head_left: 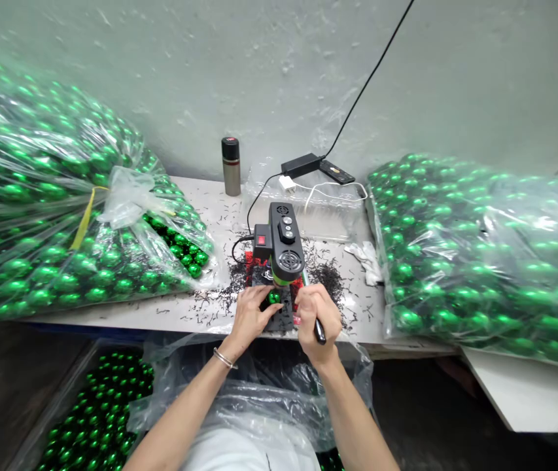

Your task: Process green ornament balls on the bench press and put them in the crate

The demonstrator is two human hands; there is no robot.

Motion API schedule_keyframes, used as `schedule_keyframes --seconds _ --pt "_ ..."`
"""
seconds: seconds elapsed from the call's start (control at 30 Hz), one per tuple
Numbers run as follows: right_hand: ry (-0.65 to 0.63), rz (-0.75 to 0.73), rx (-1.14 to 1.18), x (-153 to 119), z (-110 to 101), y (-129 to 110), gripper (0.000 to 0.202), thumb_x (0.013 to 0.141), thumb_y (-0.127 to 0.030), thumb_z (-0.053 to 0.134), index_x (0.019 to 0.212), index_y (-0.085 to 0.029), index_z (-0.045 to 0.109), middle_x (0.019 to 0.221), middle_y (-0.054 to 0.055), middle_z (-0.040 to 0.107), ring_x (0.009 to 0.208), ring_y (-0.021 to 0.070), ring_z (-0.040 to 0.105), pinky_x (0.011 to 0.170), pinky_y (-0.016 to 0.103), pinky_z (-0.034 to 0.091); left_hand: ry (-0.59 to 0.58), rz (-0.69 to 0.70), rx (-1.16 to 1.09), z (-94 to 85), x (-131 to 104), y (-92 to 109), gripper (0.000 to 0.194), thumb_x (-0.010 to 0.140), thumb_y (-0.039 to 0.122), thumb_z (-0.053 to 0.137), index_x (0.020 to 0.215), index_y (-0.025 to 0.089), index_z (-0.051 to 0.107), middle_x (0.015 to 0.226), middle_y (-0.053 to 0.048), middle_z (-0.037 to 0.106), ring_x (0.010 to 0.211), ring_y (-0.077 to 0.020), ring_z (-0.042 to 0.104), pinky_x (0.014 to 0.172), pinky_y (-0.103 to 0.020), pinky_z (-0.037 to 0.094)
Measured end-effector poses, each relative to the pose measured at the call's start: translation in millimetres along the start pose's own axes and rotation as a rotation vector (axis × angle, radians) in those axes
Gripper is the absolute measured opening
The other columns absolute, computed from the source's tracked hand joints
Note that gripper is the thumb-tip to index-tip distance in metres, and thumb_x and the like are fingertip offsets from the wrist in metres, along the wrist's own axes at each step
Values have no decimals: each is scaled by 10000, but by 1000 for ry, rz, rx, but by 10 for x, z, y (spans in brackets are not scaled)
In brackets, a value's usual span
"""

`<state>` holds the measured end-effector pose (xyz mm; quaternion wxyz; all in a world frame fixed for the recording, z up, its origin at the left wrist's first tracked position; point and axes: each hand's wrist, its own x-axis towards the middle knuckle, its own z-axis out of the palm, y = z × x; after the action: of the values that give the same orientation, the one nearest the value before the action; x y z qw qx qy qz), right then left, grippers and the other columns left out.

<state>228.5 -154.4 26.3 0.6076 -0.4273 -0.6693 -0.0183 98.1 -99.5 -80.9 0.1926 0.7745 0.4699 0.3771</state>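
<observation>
A small black machine with round vents, grey buttons and a red switch stands at the table's front edge. Directly under its head sits a shiny green ball on the dark base. My left hand, with a bangle at the wrist, has its thumb and fingers closed about the ball from the left. To the right of the machine, my right hand is wrapped in a fist round a handle whose black end sticks out below. The fist hides most of the handle, and I cannot tell whether it joins the machine.
Bulging clear bags of green balls flank me, one left, one right. More balls lie below left. Black shavings litter the table. Behind stand a flask, a power adapter with cables, and a white glove.
</observation>
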Motion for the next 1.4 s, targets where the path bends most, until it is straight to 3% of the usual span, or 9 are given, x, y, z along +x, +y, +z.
schedule_keyframes --seconds 0.27,0.53,0.9,1.13,1.4 --pt "-9 9 1 -168 37 81 248 915 -71 412 713 -213 443 696 -2 503 659 124 517 584 267 433 26 39 -44 40 -19 -53 315 850 397 700 1091 193 699 1039 -93 731 965 -254 639 907 -432 460" --pt "-9 -85 -62 -374 103 254 234 949 -163 367 740 -215 457 734 5 524 646 135 511 660 328 473 6 -10 -62 30 -33 -7 269 871 340 673 1105 206 687 1055 -90 718 1003 -257 619 931 -433 452" --pt "-42 -6 -2 -101 -13 64 239 909 -88 413 710 -209 461 705 14 519 655 136 509 572 280 417 -10 -94 -247 26 -53 -121 346 880 356 651 1195 217 667 1050 -82 692 1034 -243 605 962 -421 459" --pt "-30 21 13 14 -31 -14 277 904 -51 417 679 -213 430 637 -11 478 658 130 503 582 272 400 -114 -230 -429 -88 -4 -281 406 889 380 604 1253 206 647 1086 -83 683 1023 -217 633 934 -365 491" --pt "-15 35 5 8 -8 -12 288 916 -84 407 662 -212 450 647 -2 489 642 131 497 577 278 400 -102 -184 -320 -81 16 -212 349 873 352 638 1199 236 679 1032 -65 707 995 -221 632 941 -390 474"
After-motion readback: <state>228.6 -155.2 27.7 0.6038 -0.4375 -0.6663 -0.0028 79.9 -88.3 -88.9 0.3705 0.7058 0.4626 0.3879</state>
